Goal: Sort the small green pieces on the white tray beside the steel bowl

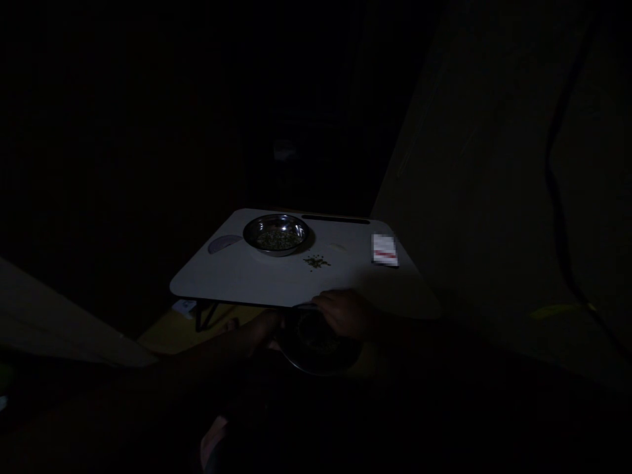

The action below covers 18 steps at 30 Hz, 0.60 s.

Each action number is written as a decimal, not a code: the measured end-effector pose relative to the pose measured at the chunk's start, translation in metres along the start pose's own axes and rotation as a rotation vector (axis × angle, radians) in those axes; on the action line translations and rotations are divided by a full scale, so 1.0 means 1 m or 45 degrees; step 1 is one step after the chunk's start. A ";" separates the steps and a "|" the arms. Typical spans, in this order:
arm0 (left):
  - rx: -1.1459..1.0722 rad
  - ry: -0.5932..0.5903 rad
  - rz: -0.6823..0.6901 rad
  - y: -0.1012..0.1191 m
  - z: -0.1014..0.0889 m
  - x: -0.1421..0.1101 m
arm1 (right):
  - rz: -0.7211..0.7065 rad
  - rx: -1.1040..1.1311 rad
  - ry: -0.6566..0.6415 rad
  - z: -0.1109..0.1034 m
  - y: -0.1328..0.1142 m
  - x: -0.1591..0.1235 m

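Note:
The scene is very dark. Near my lap, at the front edge of the white table, a dark round bowl (316, 359) holds small grains that I can barely make out. My left hand (266, 329) is closed on its left rim. Over its right side lies my right hand (348, 313), fingers together at the far rim, apparently gripping it; the fingertips are hard to see. On the table, a shiny steel bowl (276, 251) contains small greenish grains. Just right of it, a small scatter of green grains (316, 262) lies on the tabletop.
The white folding table (237, 280) has a dark slot (336, 219) along its far edge and a dark leg (205, 316) below. A blurred white-and-red item (384, 249) lies at its right. A wall (494, 197) with a hanging dark cable (555, 197) rises on the right.

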State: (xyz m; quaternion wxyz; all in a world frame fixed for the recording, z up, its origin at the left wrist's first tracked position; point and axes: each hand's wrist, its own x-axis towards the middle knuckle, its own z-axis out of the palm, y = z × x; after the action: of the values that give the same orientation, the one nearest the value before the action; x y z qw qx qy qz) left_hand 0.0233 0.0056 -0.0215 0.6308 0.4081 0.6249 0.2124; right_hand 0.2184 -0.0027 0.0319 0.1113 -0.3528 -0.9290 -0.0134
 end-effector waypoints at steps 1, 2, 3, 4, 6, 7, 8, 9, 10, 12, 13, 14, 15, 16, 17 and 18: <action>-0.016 -0.015 0.010 -0.001 0.000 0.002 | 0.022 -0.001 0.018 -0.001 0.002 0.001; -0.035 -0.021 0.016 -0.002 0.000 0.003 | 0.057 -0.008 0.033 -0.002 0.006 0.002; -0.059 -0.045 0.019 -0.003 0.000 0.005 | 0.101 -0.020 0.039 -0.003 0.009 0.003; -0.070 -0.054 0.018 -0.003 0.000 0.006 | 0.144 -0.039 0.032 -0.003 0.014 0.004; -0.085 -0.074 0.007 -0.004 -0.001 0.007 | 0.236 -0.113 -0.003 -0.003 0.025 0.006; -0.083 -0.076 0.001 -0.004 -0.001 0.007 | 0.279 -0.155 -0.038 -0.002 0.030 0.007; -0.082 -0.074 -0.007 -0.005 -0.002 0.007 | 0.317 -0.191 -0.074 0.000 0.036 0.008; -0.085 -0.071 -0.005 -0.005 -0.002 0.007 | 0.351 -0.215 -0.103 0.001 0.042 0.008; -0.086 -0.063 0.001 -0.005 -0.003 0.007 | 0.384 -0.224 -0.113 0.003 0.047 0.008; -0.096 -0.046 0.025 -0.007 -0.005 0.009 | 0.414 -0.247 -0.126 0.005 0.056 0.008; -0.102 -0.051 0.044 -0.008 -0.007 0.010 | 0.428 -0.262 -0.125 0.005 0.059 0.008; -0.102 -0.066 0.057 -0.009 -0.008 0.011 | 0.439 -0.278 -0.125 0.006 0.062 0.008; -0.097 -0.084 0.071 -0.009 -0.009 0.013 | 0.455 -0.294 -0.123 0.006 0.064 0.008; -0.092 -0.099 0.082 -0.010 -0.010 0.014 | 0.467 -0.307 -0.123 0.006 0.065 0.008; -0.086 -0.107 0.090 -0.010 -0.010 0.013 | 0.471 -0.315 -0.121 0.006 0.066 0.008; -0.081 -0.109 0.092 -0.009 -0.010 0.013 | 0.462 -0.319 -0.119 0.006 0.066 0.008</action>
State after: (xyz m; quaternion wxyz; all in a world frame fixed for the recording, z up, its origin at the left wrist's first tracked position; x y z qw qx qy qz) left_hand 0.0126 0.0125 -0.0355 0.6616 0.4189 0.5751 0.2369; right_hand 0.2550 0.0530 0.0242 0.0241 -0.5255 -0.8455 -0.0921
